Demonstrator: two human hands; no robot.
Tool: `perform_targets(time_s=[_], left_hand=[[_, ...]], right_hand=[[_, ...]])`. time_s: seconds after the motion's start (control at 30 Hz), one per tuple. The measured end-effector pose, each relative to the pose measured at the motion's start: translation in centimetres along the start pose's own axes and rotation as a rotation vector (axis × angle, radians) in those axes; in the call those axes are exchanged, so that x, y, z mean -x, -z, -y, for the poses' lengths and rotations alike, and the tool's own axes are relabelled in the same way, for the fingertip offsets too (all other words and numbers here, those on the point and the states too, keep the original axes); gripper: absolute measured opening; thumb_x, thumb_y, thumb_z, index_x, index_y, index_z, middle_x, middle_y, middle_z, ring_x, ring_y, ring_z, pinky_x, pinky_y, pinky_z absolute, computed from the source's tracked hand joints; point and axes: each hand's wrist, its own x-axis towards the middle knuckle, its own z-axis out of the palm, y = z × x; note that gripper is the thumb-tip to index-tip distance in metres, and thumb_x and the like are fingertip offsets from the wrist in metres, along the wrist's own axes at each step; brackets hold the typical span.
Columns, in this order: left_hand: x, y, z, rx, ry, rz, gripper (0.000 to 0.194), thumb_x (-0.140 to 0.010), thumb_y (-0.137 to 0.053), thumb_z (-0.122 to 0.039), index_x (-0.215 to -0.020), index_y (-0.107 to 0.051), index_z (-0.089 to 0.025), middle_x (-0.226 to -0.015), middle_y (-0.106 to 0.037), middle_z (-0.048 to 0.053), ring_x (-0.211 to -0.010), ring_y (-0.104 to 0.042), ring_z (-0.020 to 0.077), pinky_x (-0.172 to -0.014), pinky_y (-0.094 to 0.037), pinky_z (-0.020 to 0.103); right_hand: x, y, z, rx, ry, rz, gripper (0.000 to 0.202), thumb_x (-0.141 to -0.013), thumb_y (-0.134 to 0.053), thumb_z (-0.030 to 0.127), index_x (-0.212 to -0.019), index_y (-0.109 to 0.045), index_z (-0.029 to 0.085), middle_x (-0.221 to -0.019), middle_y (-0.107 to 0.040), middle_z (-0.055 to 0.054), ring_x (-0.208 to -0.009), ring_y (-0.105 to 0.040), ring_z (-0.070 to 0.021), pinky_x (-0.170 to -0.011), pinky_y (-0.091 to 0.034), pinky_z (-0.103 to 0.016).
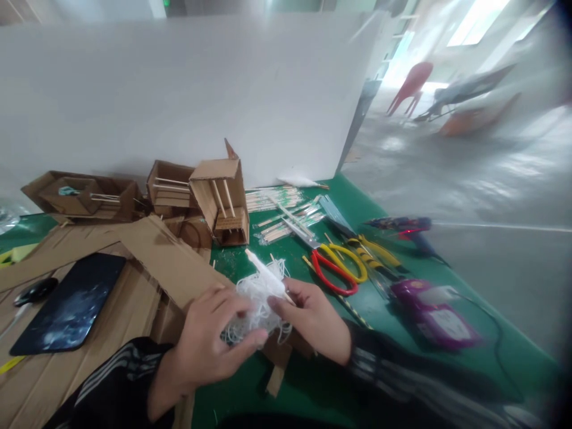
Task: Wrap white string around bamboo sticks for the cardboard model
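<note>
My right hand [315, 319] is closed around a wooden stick wound with white string [267, 275], its bare tip pointing up and left. Just beneath it is a loose tangle of white string [254, 307]. My left hand [218, 333] is at the left side of the tangle, thumb and fingers spread apart. Its fingers are slightly blurred, and whether they touch the strands I cannot tell. Scissors [337, 271] with one red and one yellow handle lie to the right of the tangle on the green table [308, 396].
Open cardboard boxes with sticks [221, 202] stand along the white partition [179, 89]. Packs of chopsticks [290, 220] lie behind the scissors. Pliers [379, 253], a glue gun [411, 229] and a purple-white power strip [435, 316] are at right. A black tablet [69, 304] rests on cardboard at left.
</note>
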Motion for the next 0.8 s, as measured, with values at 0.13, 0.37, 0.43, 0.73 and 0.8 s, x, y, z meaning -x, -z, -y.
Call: perform_targets(time_s=[0.13, 0.37, 0.43, 0.73, 0.8], left_hand=[[-0.7, -0.9, 0.0, -0.018, 0.281, 0.058, 0.019, -0.080, -0.064, -0.035, -0.093, -0.062, -0.021, -0.088, -0.067, 0.005, -0.083, -0.060, 0.0219, -0.072, -0.047, 0.032], [-0.7, -1.6, 0.4, 0.473, 0.613, 0.111, 0.021, -0.087, -0.054, -0.038, -0.086, -0.061, -0.018, -0.078, -0.064, 0.002, -0.071, -0.060, 0.0157, -0.064, -0.048, 0.024], [-0.5, -1.7, 0.4, 0.577, 0.677, 0.113, 0.022, -0.087, -0.054, -0.039, -0.089, -0.058, -0.018, -0.079, -0.063, 0.002, -0.072, -0.060, 0.0154, -0.065, -0.049, 0.024], [-0.1, -2.3, 0.4, 0.735, 0.758, 0.027, 0.025, -0.088, -0.053, -0.042, -0.095, -0.054, -0.018, -0.083, -0.059, 0.002, -0.074, -0.055, 0.0146, -0.066, -0.048, 0.024], [-0.1, -2.4, 0.3, 0.723, 0.777, 0.024, 0.025, -0.088, -0.051, -0.043, -0.095, -0.053, -0.018, -0.081, -0.057, 0.001, -0.072, -0.054, 0.0143, -0.065, -0.047, 0.024]], right_hand=[[0.1, -0.2, -0.3, 0.003, -0.013, 0.042, 0.035, -0.074, -0.069, 0.048, -0.067, -0.060, 0.015, -0.058, -0.051, 0.003, -0.054, -0.043, -0.0094, -0.048, -0.035, -0.021], [-0.1, -0.3, -0.7, -0.118, -0.008, 0.059, 0.034, -0.073, -0.069, 0.048, -0.069, -0.062, 0.015, -0.064, -0.057, 0.001, -0.061, -0.050, -0.0127, -0.054, -0.041, -0.024], [-0.1, -0.3, -0.8, -0.186, -0.035, 0.047, 0.034, -0.073, -0.069, 0.048, -0.071, -0.061, 0.015, -0.063, -0.056, 0.001, -0.060, -0.051, -0.0130, -0.055, -0.041, -0.024], [0.0, -0.5, -0.6, -0.364, -0.108, -0.001, 0.027, -0.073, -0.071, 0.033, -0.065, -0.053, 0.015, -0.059, -0.051, 0.004, -0.054, -0.045, -0.0094, -0.055, -0.039, -0.024], [-0.1, -0.5, -0.7, -0.357, -0.108, -0.016, 0.027, -0.072, -0.071, 0.034, -0.064, -0.053, 0.016, -0.058, -0.050, 0.004, -0.054, -0.046, -0.0099, -0.055, -0.039, -0.024]])
